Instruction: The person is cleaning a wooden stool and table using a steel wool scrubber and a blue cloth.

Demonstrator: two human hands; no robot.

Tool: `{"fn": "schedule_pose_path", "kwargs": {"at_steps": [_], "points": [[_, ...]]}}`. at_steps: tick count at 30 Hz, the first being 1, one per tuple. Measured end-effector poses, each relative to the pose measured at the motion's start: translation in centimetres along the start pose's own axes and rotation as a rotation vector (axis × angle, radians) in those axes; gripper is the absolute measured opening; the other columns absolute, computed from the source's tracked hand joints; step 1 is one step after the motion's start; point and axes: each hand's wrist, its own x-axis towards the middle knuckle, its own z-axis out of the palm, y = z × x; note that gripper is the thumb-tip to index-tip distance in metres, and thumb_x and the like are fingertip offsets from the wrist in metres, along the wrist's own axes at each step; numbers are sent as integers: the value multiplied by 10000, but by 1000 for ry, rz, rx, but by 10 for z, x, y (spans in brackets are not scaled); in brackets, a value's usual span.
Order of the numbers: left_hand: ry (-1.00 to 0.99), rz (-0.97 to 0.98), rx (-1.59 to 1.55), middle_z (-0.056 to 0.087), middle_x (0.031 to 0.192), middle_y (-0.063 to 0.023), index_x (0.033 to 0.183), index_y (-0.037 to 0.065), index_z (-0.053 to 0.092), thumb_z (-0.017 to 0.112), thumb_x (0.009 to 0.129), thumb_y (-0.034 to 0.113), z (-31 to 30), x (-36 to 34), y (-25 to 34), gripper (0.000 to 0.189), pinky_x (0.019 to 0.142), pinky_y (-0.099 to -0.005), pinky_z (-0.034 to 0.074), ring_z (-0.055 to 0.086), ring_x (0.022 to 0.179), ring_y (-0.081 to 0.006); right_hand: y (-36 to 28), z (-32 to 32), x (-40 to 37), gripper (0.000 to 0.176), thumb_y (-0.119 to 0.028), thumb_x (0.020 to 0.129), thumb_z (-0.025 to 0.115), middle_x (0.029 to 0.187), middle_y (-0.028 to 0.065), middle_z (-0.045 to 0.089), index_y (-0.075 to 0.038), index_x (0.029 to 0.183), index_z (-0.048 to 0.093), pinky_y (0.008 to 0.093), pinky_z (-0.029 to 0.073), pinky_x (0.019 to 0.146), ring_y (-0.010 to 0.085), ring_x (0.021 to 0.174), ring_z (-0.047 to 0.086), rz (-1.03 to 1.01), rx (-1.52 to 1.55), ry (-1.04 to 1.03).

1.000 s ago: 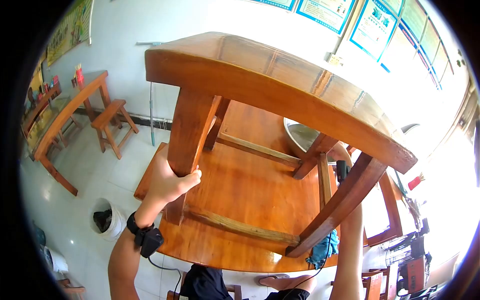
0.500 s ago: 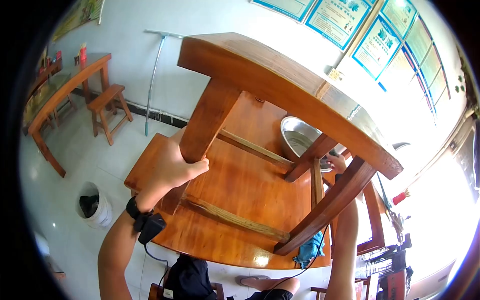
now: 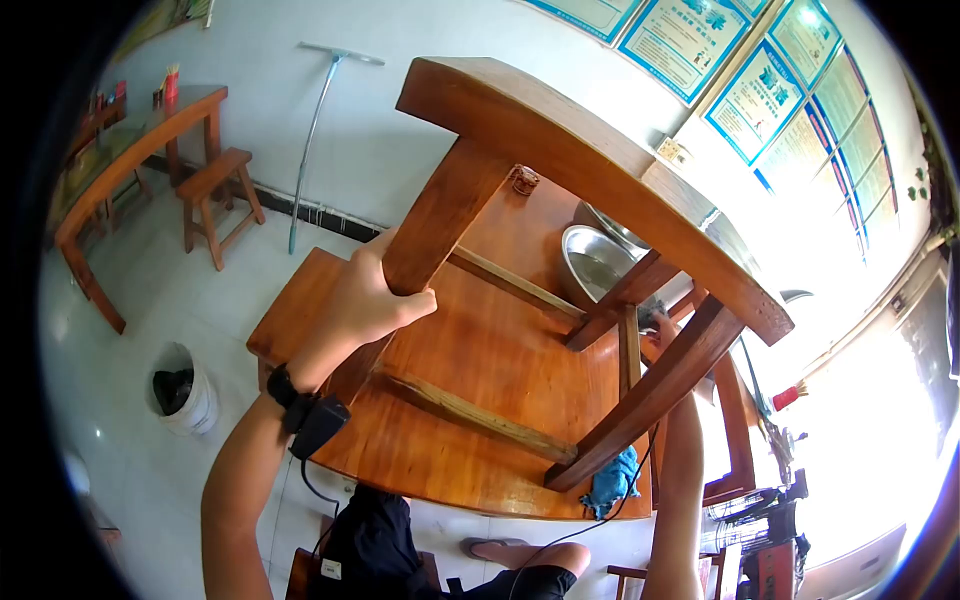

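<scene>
Handling and steadying, by the look of it: wooden stool [image 3: 570, 140] seat-up over the table's [image 3: 480, 350] near edge, left hand [image 3: 372, 302] wrapped round one leg, right hand [image 3: 664, 328] half-hidden beside the metal basin [image 3: 588, 262], closure and hold unclear; any shift calls for firm left grip.

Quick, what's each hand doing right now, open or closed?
Left hand: closed around a stool leg.
Right hand: partly hidden, at a dark thing; can't tell if it's closed.
</scene>
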Motion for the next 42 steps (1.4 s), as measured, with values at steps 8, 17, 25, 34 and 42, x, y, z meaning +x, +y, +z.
{"fn": "schedule_pose_path", "kwargs": {"at_steps": [8, 17, 25, 34, 42], "points": [[-21, 37, -93, 623, 747, 8, 1172, 25, 668, 751, 742, 98, 2, 5, -19, 444, 615, -287, 481, 575, 660, -78, -25, 16, -20, 337, -253, 838, 791, 837, 115, 767, 7, 1047, 741, 360, 582, 725, 212, 796, 738, -247, -885, 59], [50, 88, -63, 657, 798, -21, 1145, 5, 659, 769, 721, 121, 3, 4, -19, 453, 676, -318, 510, 616, 732, -113, -42, 44, -25, 322, -266, 838, 796, 813, 122, 763, 6, 1005, 754, 363, 582, 713, 204, 765, 739, -533, -1514, 0], [8, 36, -59, 696, 831, -68, 1114, -5, 648, 781, 697, 137, 1, 6, -20, 460, 703, -329, 515, 646, 748, -156, -24, 39, 9, 318, -155, 804, 736, 961, 248, 765, 21, 1069, 726, 491, 583, 792, 411, 888, 756, -430, -1364, 218], [1, 76, -56, 689, 835, -70, 1126, -4, 643, 777, 700, 147, 1, 8, -24, 472, 718, -331, 517, 644, 753, -159, 0, -2, 37, 413, -290, 827, 833, 860, 118, 745, 21, 1075, 724, 407, 584, 730, 252, 728, 722, -376, -1372, 252], [11, 86, -34, 665, 836, -43, 1139, -1, 651, 771, 731, 147, -1, 2, -7, 451, 730, -314, 514, 607, 764, -133, -19, 3, -57, 357, -186, 983, 738, 1159, 64, 720, -47, 1294, 632, 385, 594, 815, 213, 986, 713, -70, -296, 164]]}}
